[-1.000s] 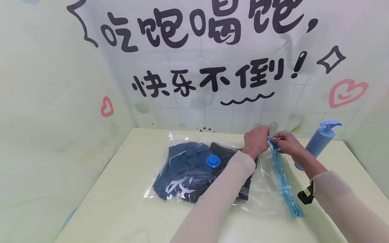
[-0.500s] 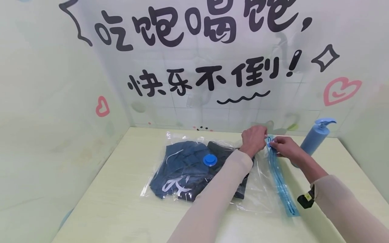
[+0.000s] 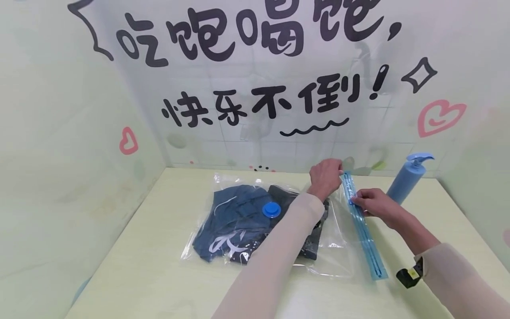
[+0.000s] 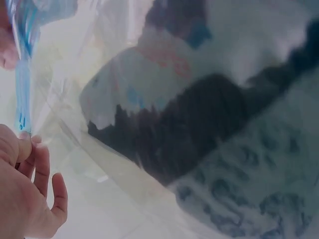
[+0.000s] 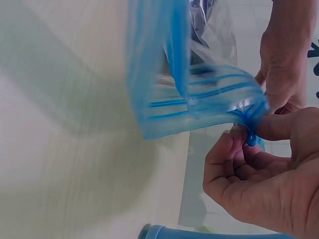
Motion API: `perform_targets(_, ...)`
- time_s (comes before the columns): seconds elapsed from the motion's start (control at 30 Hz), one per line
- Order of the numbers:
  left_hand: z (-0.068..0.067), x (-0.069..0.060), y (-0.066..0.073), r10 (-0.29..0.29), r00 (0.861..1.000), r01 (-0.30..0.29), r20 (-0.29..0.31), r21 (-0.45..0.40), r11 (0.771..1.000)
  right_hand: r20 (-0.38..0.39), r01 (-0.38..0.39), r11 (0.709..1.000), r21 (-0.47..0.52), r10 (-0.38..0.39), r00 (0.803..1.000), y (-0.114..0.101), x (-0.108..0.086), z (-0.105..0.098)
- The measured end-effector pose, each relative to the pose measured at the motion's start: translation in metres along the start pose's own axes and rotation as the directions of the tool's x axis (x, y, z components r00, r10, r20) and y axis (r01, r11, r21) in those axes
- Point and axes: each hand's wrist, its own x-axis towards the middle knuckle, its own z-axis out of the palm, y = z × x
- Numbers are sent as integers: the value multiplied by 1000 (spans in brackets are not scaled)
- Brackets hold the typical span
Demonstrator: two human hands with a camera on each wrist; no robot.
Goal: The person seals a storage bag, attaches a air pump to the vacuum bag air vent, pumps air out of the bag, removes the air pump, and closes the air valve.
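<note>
A clear plastic bag [image 3: 336,261] with dark clothes [image 3: 239,212] inside lies flat, a round blue valve [image 3: 272,209] on its face. Along its right edge runs a blue zip strip [image 3: 368,248]. My left hand [image 3: 324,177] pinches the strip's far end, as the left wrist view shows with thumb and finger at the tip [image 4: 23,130]. Just nearer along the strip, my right hand [image 3: 376,204] pinches a small blue slider [image 5: 250,135] between thumb and fingers; in the right wrist view the strip bunches there.
Behind my right hand stands a blue pump bottle [image 3: 406,179] on the pale table [image 3: 151,248]. A printed wall sheet [image 3: 255,146] rises at the table's far edge, with side walls left and right.
My right hand has slid along the strip toward me, away from my left hand, which keeps its hold on the far end. The head view has shifted slightly.
</note>
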Motion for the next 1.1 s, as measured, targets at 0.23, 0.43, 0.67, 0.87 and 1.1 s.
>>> perform_targets(0.23, 0, -1, -2, -11, 1000, 12, 23, -36, 999, 3, -48, 999, -1, 48, 999, 7, -8, 2)
perform_targets(0.43, 2, -16, 11, 9, 991, -11, 131, 14, 1000, -47, -94, 995, 41, 96, 994, 23, -12, -1)
perform_targets(0.67, 3, -19, 8, -39, 993, 42, 109, -27, 999, -51, -75, 996, 58, 78, 996, 26, -13, 2)
perform_targets(0.87, 6, -8, -4, -83, 992, 99, 94, -183, 978, -23, -28, 999, 31, 29, 999, 23, -13, 4)
perform_targets(1.1, 4, -8, 0, -43, 998, 48, 35, -161, 986, 3, 9, 999, 46, -9, 1000, 23, -16, 6)
